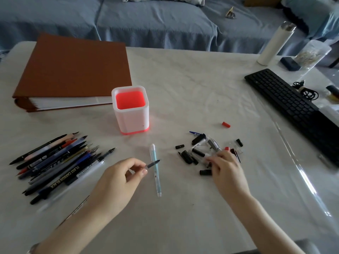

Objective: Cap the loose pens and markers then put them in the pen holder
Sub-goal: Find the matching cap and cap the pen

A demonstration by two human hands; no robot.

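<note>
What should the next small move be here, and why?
Probably the right hand picks a black cap from the cap pile and brings it to the dark pen. The left hand pinches that pen, its tip looks uncapped, the right fingers touch the pile, and the pen holder holds no pens.

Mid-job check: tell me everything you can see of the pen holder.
The pen holder is a white, plastic-looking square cup with rounded corners, a red-orange inside and a red band round its foot. It stands upright on the white table, open top up, with no pens visible in it. It is beside the near corner of the brown binder; contact is unclear.
</note>
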